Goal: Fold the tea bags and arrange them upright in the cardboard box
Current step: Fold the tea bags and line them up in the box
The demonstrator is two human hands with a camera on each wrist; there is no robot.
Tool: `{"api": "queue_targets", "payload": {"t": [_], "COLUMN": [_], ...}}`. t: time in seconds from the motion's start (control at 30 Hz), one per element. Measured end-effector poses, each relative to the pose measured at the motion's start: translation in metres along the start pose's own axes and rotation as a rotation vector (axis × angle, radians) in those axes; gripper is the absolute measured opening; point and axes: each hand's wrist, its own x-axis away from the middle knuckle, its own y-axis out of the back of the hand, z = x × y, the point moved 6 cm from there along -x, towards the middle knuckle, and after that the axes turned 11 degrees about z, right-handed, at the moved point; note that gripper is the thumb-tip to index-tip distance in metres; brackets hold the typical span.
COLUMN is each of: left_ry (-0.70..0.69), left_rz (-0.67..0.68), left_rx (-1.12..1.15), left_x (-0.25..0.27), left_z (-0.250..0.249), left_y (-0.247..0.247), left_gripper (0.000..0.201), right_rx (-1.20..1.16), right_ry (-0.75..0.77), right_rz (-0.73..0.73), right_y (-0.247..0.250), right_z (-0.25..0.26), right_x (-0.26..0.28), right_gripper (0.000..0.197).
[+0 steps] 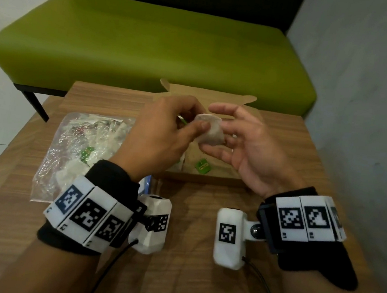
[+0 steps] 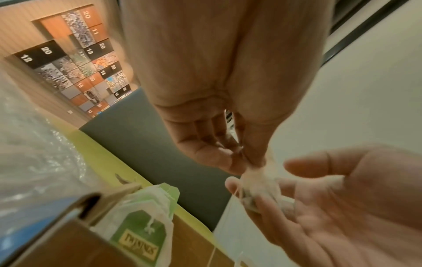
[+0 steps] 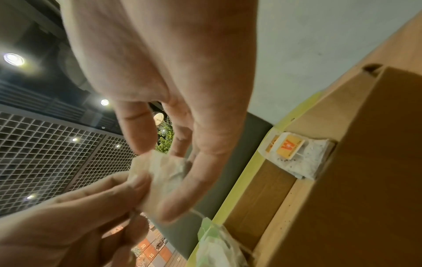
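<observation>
Tea bag [image 1: 211, 131] sits above the box [image 1: 203, 178], mid-fold, pinched by the left hand [image 1: 163, 130] and cradled by the right hand [image 1: 247, 147], fingers loosely open; few bags [image 2: 141, 233] stand inside, many seemingly wait in the pouch [image 1: 79, 147] left of it.

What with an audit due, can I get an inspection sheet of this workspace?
Surface: wooden table, wood-grain top.
Job's things: tea bag held over the open cardboard box; green-tagged tea bag inside it.
Clutter: plastic bag of tea bags, left of the box.
Hands: left hand pinches the tea bag; right hand supports it on relaxed fingers, thumb off.
Cables: black cables trail from the wrist cameras.
Surroundings: green bench beyond the table; grey wall at right.
</observation>
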Motion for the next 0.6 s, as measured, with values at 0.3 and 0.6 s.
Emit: {"api": "queue_targets", "payload": {"t": [0.3,0.6], "left_ry": [0.059,0.041], "left_rz": [-0.168,-0.073], "left_rx": [0.18,0.346], "left_x": [0.001,0.002], "left_z": [0.014,0.011], "left_y": [0.015,0.02], "left_gripper": [0.01,0.008], "right_rx": [0.55,0.713], "right_ry": [-0.133,-0.032], "right_rz": [-0.004,-0.059], "right_y": [-0.001,-0.004], "right_z": [-0.013,-0.009], "right_x": [0.001,-0.003], "right_gripper": [0.012,0.049]}}
